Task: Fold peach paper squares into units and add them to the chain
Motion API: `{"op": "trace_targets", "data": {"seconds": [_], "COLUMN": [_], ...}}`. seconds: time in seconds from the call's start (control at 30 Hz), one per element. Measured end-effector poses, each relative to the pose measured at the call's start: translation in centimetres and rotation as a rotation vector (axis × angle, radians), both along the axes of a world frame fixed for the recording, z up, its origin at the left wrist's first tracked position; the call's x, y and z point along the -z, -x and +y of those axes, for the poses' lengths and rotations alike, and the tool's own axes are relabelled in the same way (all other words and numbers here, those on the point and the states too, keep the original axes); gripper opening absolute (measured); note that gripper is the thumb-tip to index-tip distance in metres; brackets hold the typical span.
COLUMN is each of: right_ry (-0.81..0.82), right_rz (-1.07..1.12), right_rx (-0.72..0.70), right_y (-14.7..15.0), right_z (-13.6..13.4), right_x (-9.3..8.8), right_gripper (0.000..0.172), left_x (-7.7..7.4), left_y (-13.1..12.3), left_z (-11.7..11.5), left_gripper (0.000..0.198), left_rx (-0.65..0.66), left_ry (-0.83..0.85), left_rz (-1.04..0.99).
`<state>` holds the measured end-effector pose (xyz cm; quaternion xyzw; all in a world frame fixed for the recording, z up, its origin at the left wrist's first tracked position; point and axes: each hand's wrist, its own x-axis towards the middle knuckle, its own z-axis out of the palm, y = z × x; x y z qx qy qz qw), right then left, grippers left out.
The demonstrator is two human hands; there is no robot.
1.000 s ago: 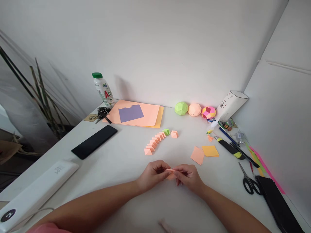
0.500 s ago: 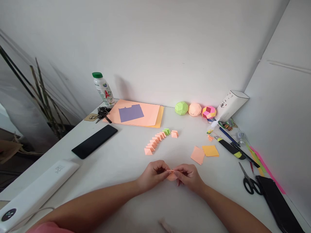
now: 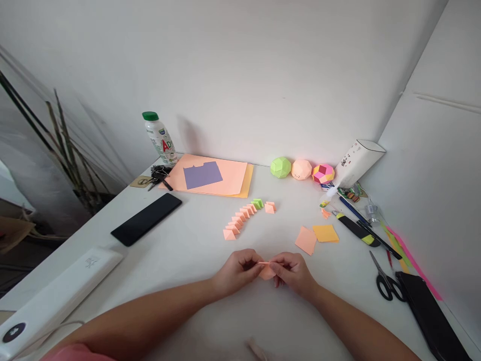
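Observation:
A small peach paper piece [image 3: 266, 272] is pinched between both hands near the front of the table, its upper edge folded over. My left hand [image 3: 240, 271] grips its left side between thumb and fingers. On the other side, my right hand [image 3: 293, 273] holds the paper closed between thumb and forefinger; the fingertips hide part of it. Beyond the hands lies a curved row of folded peach paper units [image 3: 240, 218], with green folded units [image 3: 257, 203] at its far end. A separate folded peach unit [image 3: 269, 207] sits to the right of them.
Peach paper squares [image 3: 306, 240] and yellow squares [image 3: 325, 233] lie right of centre. Scissors [image 3: 387, 281], a utility knife [image 3: 355, 228] and a black case [image 3: 432, 313] are at the right. A phone [image 3: 146, 219] and a white device [image 3: 60, 301] lie left. Paper balls [image 3: 280, 167] line the wall.
My right hand has shifted very slightly, and a little more of the peach paper's face shows between the hands. Both hands keep their pinch; everything else stays put.

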<state>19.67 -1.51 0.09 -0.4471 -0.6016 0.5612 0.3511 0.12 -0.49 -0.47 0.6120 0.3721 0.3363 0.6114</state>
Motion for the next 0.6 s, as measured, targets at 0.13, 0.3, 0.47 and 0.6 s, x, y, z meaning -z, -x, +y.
{"op": "trace_targets", "data": {"seconds": [0.13,0.3,0.47,0.6], "right_ry": [0.003,0.003,-0.016,-0.029], "right_rz": [-0.01,-0.021,-0.013,-0.016], "right_rx": [-0.012,-0.006,-0.043,-0.079], "right_y": [0.04,0.06,0.14,0.22], "right_z": [0.02,0.05,0.01,-0.05], "right_x": [-0.06,-0.16,0.0,0.2], "right_gripper": [0.021,0.021,0.02,0.019], "left_x": [0.09,-0.05,-0.1,-0.04], "left_y": [0.0,0.06,0.0,-0.04], "left_z": [0.03,0.01,-0.07,-0.13], "left_gripper": [0.023,0.023,0.019,0.014], "left_rx": [-0.007,0.001,0.016,0.004], "left_ry": [0.0,0.014,0.01,-0.009], "left_rz": [0.03,0.013,0.004,0.029]}}
